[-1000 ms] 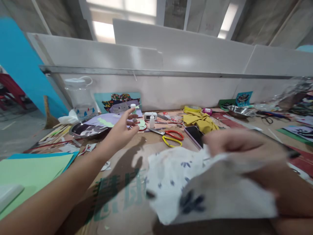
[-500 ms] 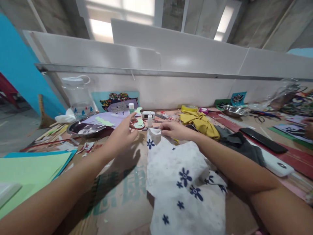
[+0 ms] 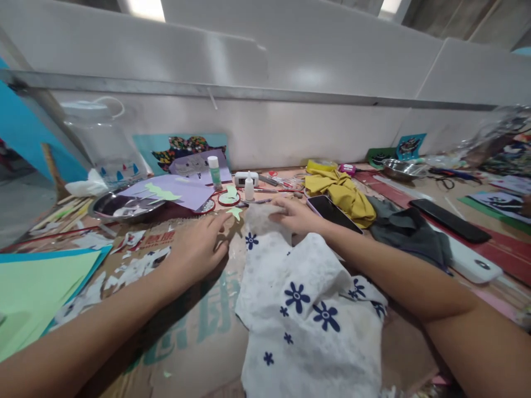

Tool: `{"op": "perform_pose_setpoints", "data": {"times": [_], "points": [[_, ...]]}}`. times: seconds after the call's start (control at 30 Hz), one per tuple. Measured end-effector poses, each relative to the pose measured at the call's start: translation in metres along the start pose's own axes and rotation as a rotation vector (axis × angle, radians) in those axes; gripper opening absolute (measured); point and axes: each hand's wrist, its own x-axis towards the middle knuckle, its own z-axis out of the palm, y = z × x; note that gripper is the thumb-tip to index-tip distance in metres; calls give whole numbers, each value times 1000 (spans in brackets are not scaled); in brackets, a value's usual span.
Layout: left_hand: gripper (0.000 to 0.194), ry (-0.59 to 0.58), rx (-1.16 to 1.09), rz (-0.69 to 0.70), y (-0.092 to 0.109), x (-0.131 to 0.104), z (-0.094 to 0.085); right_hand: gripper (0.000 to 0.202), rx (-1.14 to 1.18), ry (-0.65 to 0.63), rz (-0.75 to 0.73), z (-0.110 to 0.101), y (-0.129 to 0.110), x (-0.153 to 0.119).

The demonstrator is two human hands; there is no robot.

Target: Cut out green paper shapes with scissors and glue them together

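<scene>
A white cloth with dark blue flowers (image 3: 296, 296) lies rumpled over the cardboard in front of me. My right hand (image 3: 296, 215) grips its far edge, thumb and fingers closed on the fabric. To the left, my left hand (image 3: 201, 249) is held low over the cardboard, thumb apart from the stretched fingers. A small light green paper cutout (image 3: 235, 213) is at its fingertips; whether they touch it I cannot tell. Just beyond stand a small white bottle (image 3: 249, 188) and a glue stick (image 3: 214, 174). Another green paper piece (image 3: 230, 193) rests on a red-rimmed round roll.
Purple paper (image 3: 182, 190) overlaps a metal bowl (image 3: 124, 213) beside a clear jug (image 3: 103, 143). Green sheets (image 3: 45, 298) lie at left. Right are a phone (image 3: 334, 213), mustard cloth (image 3: 342, 193), dark grey cloth (image 3: 402, 235) and white device (image 3: 473, 265). Behind stands a white panel (image 3: 311, 132).
My left hand has come down and nearer, and a green cutout at its fingertips has shifted down with it. My right hand keeps its hold on the cloth. The view has tilted downward.
</scene>
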Motion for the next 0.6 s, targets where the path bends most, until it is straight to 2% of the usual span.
{"op": "perform_pose_setpoints", "data": {"times": [0.13, 0.23, 0.43, 0.6], "points": [[49, -38, 65, 62, 1, -3, 1, 32, 264, 43, 47, -6, 7, 3], [44, -89, 20, 138, -6, -6, 1, 43, 411, 23, 87, -13, 11, 5], [39, -141, -129, 289, -27, -13, -4, 53, 496, -64, 156, -35, 10, 2], [37, -153, -110, 345, -20, -17, -2, 49, 528, -140, 193, -40, -1, -6]]}}
